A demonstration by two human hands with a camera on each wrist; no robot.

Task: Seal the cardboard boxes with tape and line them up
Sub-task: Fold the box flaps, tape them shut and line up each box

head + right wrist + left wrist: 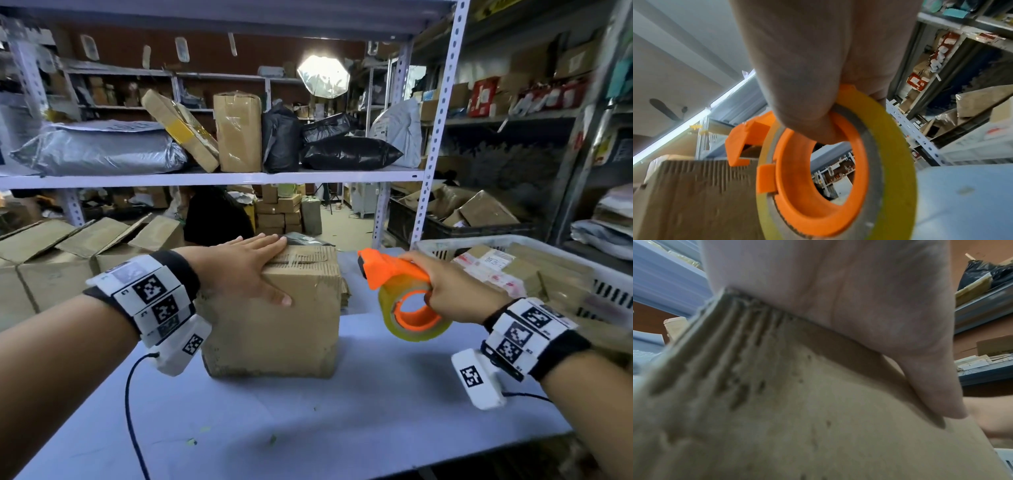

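A worn brown cardboard box (274, 329) stands on the pale blue table (342, 428) in front of me. My left hand (246, 270) lies flat on its top, fingers straight, thumb down the near face. The left wrist view shows the palm (859, 296) pressing the box's top edge (777, 402). My right hand (452, 291) grips an orange tape dispenser with a yellowish tape roll (407, 308), held in the air to the right of the box. In the right wrist view the fingers pass through the roll's orange core (818, 178), and the box (694, 203) is at lower left.
Several open cardboard boxes (51, 260) stand at the left of the table. A white plastic basket (534, 270) with parcels sits at the right. A metal shelf (212, 178) loaded with parcels and bags runs across behind the table.
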